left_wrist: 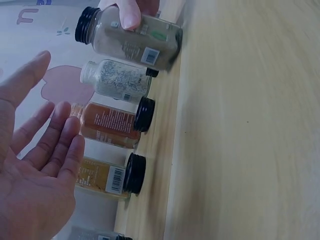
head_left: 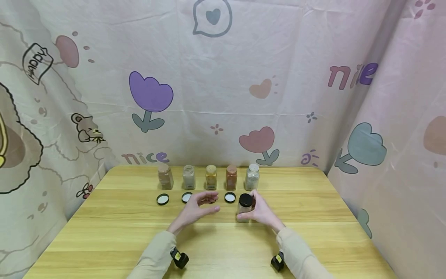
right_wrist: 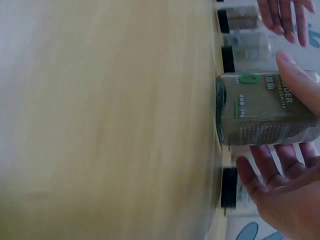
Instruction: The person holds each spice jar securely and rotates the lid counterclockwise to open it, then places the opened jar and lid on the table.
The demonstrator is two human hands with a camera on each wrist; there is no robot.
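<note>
My right hand (head_left: 261,211) grips a glass spice jar (head_left: 244,213) of brownish-grey powder, thumb on one side and fingers on the other. Its black lid (head_left: 246,200) is on, and the jar stands upright at the table surface. To its left, my left hand (head_left: 196,211) hovers with fingers extended and holds nothing. Behind the hands stand lidless jars in a row: brown (head_left: 165,178), pale (head_left: 189,179), yellow (head_left: 211,179), orange-red (head_left: 231,179) and whitish (head_left: 252,178). In the left wrist view, the left palm (left_wrist: 40,195) faces the camera.
Black lids lie with white insides up before the row: one at far left (head_left: 162,199), another partly behind the left hand (head_left: 186,197), and one before the orange-red jar (head_left: 230,197). A printed curtain (head_left: 209,97) hangs behind the wooden table (head_left: 223,248).
</note>
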